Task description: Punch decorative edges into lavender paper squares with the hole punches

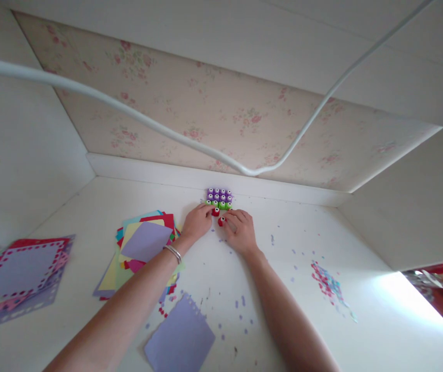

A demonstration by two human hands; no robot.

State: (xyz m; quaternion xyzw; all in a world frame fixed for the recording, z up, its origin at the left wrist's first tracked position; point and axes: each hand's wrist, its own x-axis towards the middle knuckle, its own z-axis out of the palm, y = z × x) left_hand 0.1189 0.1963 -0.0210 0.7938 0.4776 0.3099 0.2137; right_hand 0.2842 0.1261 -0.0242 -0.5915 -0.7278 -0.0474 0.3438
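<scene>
Rows of small purple pieces [220, 195] with white, dark-centred tops stand near the back edge of the white table. Directly in front of them is a row of similar green pieces [222, 205]. My left hand [198, 222] has its fingers closed at a red piece [216, 212] just in front of the green row. My right hand [240, 230] pinches another red piece [222, 221] slightly nearer to me. Part of a further red piece shows behind my right fingers.
Coloured paper sheets [147, 241] are stacked left of my left hand, with more decorated sheets [24, 271] at far left. A purple sheet [180, 336] lies in front. Paper bits [328, 283] are scattered at right. A white cable [159, 127] hangs across the view.
</scene>
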